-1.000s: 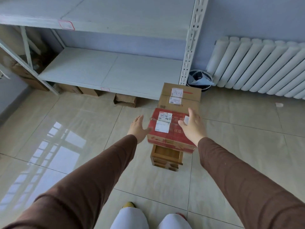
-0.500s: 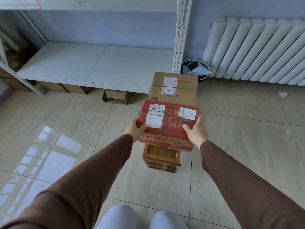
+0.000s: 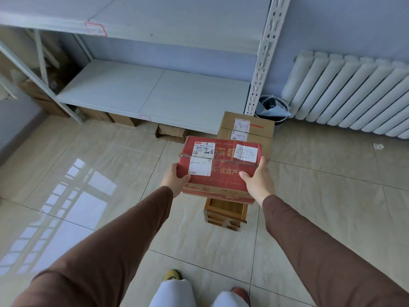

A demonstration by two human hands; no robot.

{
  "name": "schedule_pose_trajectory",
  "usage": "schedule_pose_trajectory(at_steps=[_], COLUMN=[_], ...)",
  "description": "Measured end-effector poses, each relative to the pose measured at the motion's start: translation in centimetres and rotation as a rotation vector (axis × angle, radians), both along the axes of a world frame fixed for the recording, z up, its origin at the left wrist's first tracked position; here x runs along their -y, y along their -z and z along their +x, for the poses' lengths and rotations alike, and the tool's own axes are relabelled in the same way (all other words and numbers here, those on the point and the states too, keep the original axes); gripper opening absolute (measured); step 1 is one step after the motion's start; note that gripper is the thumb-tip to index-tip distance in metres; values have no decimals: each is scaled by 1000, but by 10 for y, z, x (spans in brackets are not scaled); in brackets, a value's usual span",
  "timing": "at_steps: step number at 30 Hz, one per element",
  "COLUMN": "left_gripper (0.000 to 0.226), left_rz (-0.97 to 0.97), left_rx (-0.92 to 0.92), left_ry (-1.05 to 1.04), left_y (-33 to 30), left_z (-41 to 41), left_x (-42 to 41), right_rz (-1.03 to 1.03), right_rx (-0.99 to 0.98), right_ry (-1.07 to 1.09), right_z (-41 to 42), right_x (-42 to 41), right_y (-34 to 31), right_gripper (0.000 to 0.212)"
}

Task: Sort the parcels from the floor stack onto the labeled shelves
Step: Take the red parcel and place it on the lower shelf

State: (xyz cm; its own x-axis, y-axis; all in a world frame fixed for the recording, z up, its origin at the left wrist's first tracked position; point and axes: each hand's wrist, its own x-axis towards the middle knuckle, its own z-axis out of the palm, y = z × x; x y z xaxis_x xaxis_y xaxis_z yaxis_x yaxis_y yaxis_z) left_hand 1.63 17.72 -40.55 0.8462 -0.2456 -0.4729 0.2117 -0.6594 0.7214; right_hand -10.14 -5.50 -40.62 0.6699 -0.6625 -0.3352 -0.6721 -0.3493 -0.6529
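Observation:
I hold a red parcel [image 3: 223, 171] with white shipping labels in front of me, lifted clear of the floor stack. My left hand [image 3: 176, 181] grips its left side and my right hand [image 3: 256, 181] grips its right side. Below it a wooden box [image 3: 225, 212] stands on the tiled floor. Behind it sits a brown cardboard parcel [image 3: 261, 129] with a handwritten label. The white lower shelf [image 3: 155, 94] with a small red-framed label [image 3: 145, 117] lies ahead to the left. An upper shelf [image 3: 177, 21] carries another red-framed label [image 3: 95, 29].
A white perforated shelf post [image 3: 262, 56] rises just behind the brown parcel. A black bin [image 3: 273, 108] and a white radiator [image 3: 354, 94] stand at the right wall. Flattened cardboard boxes [image 3: 171, 132] lie under the lower shelf. Glossy tiled floor [image 3: 77, 173] spreads to the left.
Both hands closed on the sides of the red parcel and raised it off the wooden box. My view tilted back up, so the upper shelf shows again.

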Motion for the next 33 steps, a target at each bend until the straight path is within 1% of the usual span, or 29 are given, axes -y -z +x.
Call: schedule_pose_trajectory(at_steps=[4, 6, 9, 12, 15, 18, 20, 25, 29, 33], left_gripper=[56, 56, 57, 58, 57, 52, 50, 56, 71, 61], left_rz=[-24, -49, -94, -132, -168, -219, -269, -300, -249, -114], left_rx=[74, 125, 215, 301, 365, 384, 373, 367, 390, 400], left_ry=[-52, -79, -120, -152, -173, -182, -191, -217, -190, -184], left_y=[-98, -147, -213, -268, -307, -329, -337, -341, -338, -312], left_z=[17, 35, 67, 103, 136, 163, 182, 242, 303, 372], left_x=[-39, -57, -84, -109, -132, -147, -152, -153, -141, -137], right_rz=[-4, -47, -18, -45, -57, -66, -89, -137, -175, -128], right_rx=[47, 83, 210, 314, 380, 430, 434, 548, 628, 620], right_ry=[-61, -83, -108, -125, -126, -134, -144, -123, -113, -102], right_z=[29, 51, 91, 134, 172, 203, 223, 276, 326, 376], right_x=[-28, -43, -68, -91, -111, -126, -131, -132, -127, -123], right_y=[-98, -150, -217, -267, -305, -332, -344, -353, -347, -330], right_gripper=[91, 93, 94, 96, 100, 104, 102, 87, 81, 77])
